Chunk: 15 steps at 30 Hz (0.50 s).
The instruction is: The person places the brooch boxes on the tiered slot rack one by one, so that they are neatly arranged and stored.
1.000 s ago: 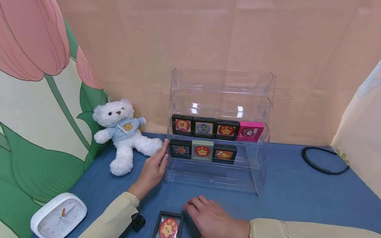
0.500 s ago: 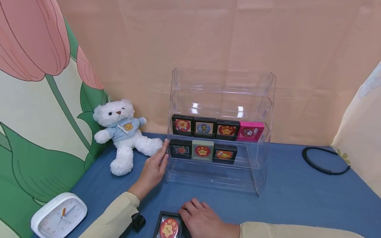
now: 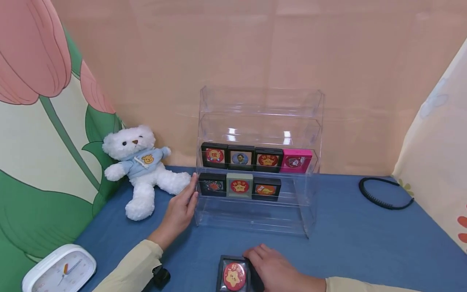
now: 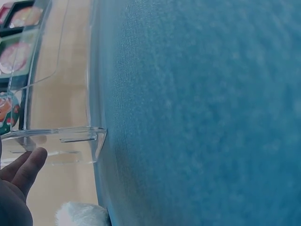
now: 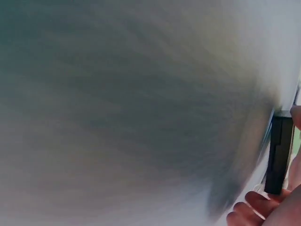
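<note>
My left hand [image 3: 178, 213] rests its extended fingers against the left side of a clear tiered display rack [image 3: 251, 221]. In the left wrist view, its fingertips [image 4: 36, 157] lie right at the transparent side panel [image 4: 80, 141]. At the front of the table, my right hand [image 3: 277, 267] grips a black framed badge box [image 3: 234, 275] by its right side; a red round badge with a yellow star shows on its face. From the right wrist, the black edge of the badge box [image 5: 280, 153] shows between thumb and fingers [image 5: 258, 202].
Several black badge boxes [image 3: 240, 158] and a pink one [image 3: 296, 161] line one tier; a pale green box [image 3: 239, 185] stands between black ones below. A white teddy bear [image 3: 140, 170] sits left, a white clock [image 3: 60, 269] front left, and a black coiled band [image 3: 383, 202] right.
My right hand has moved left to the badge box, taken hold of it and shifted it right. The head view has turned slightly right. My left hand stays at the rack.
</note>
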Tool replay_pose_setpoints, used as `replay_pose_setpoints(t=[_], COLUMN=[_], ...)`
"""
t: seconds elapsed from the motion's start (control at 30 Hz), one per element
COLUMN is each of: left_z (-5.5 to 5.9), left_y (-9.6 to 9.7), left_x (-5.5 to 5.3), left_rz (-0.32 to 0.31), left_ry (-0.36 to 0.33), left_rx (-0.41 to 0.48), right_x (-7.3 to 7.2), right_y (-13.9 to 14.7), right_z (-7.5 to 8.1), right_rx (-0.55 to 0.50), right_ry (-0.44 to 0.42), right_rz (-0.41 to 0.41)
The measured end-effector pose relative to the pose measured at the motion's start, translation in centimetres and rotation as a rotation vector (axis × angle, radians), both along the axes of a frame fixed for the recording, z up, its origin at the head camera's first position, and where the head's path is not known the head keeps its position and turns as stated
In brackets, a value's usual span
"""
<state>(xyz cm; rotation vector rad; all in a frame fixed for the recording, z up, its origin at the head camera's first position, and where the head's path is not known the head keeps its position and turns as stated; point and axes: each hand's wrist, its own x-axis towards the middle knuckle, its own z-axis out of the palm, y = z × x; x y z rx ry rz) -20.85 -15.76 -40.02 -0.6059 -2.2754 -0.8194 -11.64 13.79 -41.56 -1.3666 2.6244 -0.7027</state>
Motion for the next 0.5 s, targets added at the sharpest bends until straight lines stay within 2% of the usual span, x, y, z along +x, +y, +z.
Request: replay_pose_setpoints(t=[0.13, 0.2, 0.3, 0.5], left_z=[0.1, 0.1, 0.1, 0.2], left_y=[-0.1, -0.2, -0.3, -0.5], left_x=[0.1, 0.1, 0.1, 0.2], left_rz=[-0.002, -0.004, -0.005, 0.004], left_ry=[0.000, 0.007, 0.018, 0.011], left_rx=[-0.005, -0.006, -0.002, -0.007], right_x=[0.9, 1.2, 1.5, 1.9], right_y=[1.9, 3.0, 4.2, 5.1], right_z=[0.7, 0.8, 0.4, -0.2], right_rx=[-0.084, -0.142, -0.273, -0.517], right_ry=[-0.199, -0.249, -0.230, -0.058], right_rz=[-0.109, -0.129, -0.074, 0.058])
